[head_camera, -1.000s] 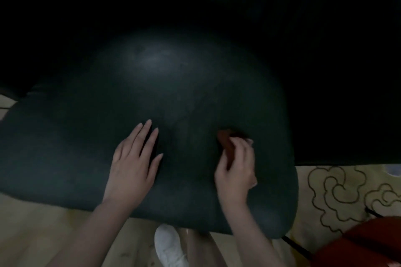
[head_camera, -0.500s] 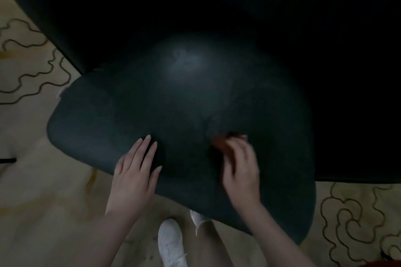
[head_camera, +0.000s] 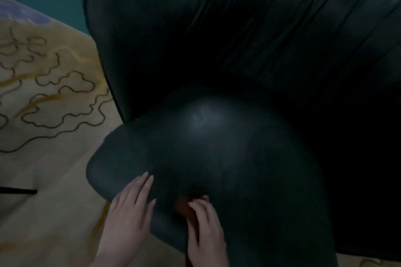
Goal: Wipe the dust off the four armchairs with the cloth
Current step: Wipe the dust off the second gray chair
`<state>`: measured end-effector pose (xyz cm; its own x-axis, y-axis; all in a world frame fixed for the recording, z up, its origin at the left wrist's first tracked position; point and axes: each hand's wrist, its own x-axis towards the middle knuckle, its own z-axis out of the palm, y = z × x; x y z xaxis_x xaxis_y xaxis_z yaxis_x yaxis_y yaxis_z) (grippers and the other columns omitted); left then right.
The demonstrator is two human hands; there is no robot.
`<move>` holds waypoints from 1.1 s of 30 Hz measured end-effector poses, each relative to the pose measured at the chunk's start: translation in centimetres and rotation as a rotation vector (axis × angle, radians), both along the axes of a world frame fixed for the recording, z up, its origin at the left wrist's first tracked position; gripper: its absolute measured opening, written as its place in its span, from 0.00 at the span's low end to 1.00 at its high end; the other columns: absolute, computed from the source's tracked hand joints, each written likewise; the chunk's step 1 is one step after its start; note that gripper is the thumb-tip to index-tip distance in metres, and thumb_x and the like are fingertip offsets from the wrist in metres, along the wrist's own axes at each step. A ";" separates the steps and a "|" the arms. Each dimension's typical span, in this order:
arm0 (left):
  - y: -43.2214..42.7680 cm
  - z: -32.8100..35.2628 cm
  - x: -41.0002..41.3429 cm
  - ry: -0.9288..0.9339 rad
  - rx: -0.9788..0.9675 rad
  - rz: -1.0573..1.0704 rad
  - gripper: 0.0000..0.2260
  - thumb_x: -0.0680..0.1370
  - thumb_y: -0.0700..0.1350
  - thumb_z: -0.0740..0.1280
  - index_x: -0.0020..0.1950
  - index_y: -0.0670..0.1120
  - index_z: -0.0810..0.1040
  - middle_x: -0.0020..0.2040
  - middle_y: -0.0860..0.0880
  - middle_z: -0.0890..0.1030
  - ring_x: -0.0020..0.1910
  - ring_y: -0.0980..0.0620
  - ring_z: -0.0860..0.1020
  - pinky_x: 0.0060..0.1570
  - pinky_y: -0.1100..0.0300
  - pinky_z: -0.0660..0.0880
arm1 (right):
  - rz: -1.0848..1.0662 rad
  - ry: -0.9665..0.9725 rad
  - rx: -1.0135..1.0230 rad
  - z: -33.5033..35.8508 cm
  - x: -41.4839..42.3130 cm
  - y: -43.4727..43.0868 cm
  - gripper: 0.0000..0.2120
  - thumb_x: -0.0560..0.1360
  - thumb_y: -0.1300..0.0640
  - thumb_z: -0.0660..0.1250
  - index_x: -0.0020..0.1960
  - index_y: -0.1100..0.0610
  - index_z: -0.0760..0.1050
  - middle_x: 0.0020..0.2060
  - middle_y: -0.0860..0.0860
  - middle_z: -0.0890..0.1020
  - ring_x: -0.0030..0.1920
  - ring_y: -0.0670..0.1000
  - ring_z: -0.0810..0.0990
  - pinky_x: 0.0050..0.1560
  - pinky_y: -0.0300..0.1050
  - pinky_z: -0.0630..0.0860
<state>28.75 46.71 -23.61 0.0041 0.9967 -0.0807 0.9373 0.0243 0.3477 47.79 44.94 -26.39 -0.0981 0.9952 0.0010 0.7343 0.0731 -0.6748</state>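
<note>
Both hands [head_camera: 128, 212] on armchair [head_camera: 217, 147], cloth [head_camera: 183, 209] in right [head_camera: 206, 230]

A dim lounge or living room: a dark leather armchair [head_camera: 217, 50] beyond the fingers [head_camera: 143, 184], a cloud-patterned cream carpet [head_camera: 54, 115] to their left.

My right hand [head_camera: 206, 230] hides most of the cloth [head_camera: 184, 209]; the armchair [head_camera: 217, 136] runs off at three o'clock.

armchair [head_camera: 217, 136] — smooth, faintly glossy leather
</note>
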 end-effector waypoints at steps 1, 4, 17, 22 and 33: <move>0.7 0.6 -0.2 0.000 0.020 0.005 0.30 0.83 0.59 0.45 0.69 0.42 0.76 0.67 0.46 0.77 0.64 0.49 0.73 0.61 0.55 0.68 | -0.037 0.044 0.008 0.6 -0.1 0.8 0.17 0.76 0.55 0.64 0.62 0.42 0.69 0.62 0.40 0.74 0.68 0.43 0.71 0.62 0.31 0.69; 3.6 2.8 -0.2 0.043 0.052 0.008 0.27 0.80 0.58 0.52 0.68 0.42 0.76 0.64 0.46 0.79 0.60 0.46 0.78 0.55 0.49 0.77 | -0.138 0.107 0.023 2.4 0.5 4.1 0.18 0.74 0.57 0.66 0.62 0.44 0.70 0.60 0.43 0.76 0.67 0.46 0.72 0.65 0.32 0.66; 20.0 9.0 3.6 0.229 0.307 -0.203 0.23 0.79 0.51 0.56 0.71 0.42 0.73 0.67 0.45 0.76 0.67 0.46 0.73 0.65 0.52 0.63 | -0.278 0.192 -0.071 6.9 4.5 17.1 0.15 0.78 0.62 0.67 0.64 0.55 0.75 0.61 0.48 0.75 0.61 0.49 0.75 0.63 0.40 0.68; 28.2 12.3 3.5 0.348 0.476 -0.214 0.25 0.78 0.51 0.60 0.74 0.43 0.70 0.74 0.43 0.69 0.74 0.44 0.65 0.68 0.49 0.61 | -0.338 0.296 -0.128 6.9 4.8 20.8 0.15 0.79 0.60 0.66 0.66 0.52 0.74 0.62 0.46 0.74 0.57 0.40 0.71 0.55 0.27 0.61; 35.9 13.4 2.7 0.617 0.679 -0.182 0.34 0.75 0.46 0.72 0.78 0.46 0.62 0.79 0.44 0.60 0.76 0.43 0.57 0.71 0.50 0.51 | -0.448 0.680 0.070 6.6 -0.1 32.4 0.15 0.80 0.58 0.65 0.66 0.50 0.73 0.60 0.46 0.74 0.59 0.42 0.74 0.61 0.37 0.71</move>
